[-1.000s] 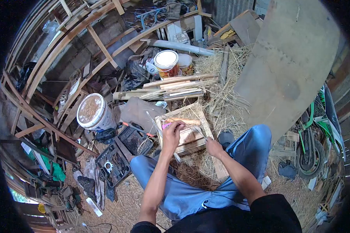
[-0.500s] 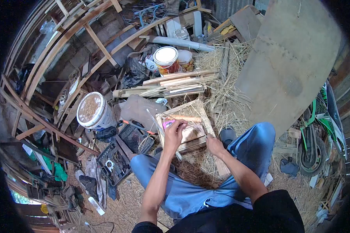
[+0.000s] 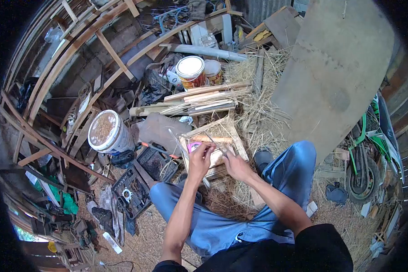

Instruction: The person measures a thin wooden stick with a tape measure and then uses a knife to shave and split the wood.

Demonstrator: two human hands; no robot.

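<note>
My left hand point(image 3: 199, 157) is closed in a pinch over the left side of a low wooden crate-like frame point(image 3: 239, 139), on something too thin to make out. Close by on its right, my right hand point(image 3: 236, 165) is wrapped round a slim knife-like tool point(image 3: 222, 148), whose narrow end points up and left toward my left fingers. A pink object point(image 3: 193, 146), partly covered by my left hand, lies on the frame. Behind both hands runs an orange-brown wooden strip point(image 3: 218, 139). A thin pale rod point(image 3: 173, 135) leans along the frame's left side.
An open black tool case point(image 3: 132, 192) lies left of my legs, near a white bucket of sawdust point(image 3: 105, 129). Wood strips point(image 3: 208, 97), paint tins point(image 3: 190, 68) and straw point(image 3: 263, 113) are behind the frame. A large board point(image 3: 331, 72) leans at the right.
My right hand has moved left and slightly up, closer to my left hand, carrying the slim tool with it. My left hand has shifted slightly down and left.
</note>
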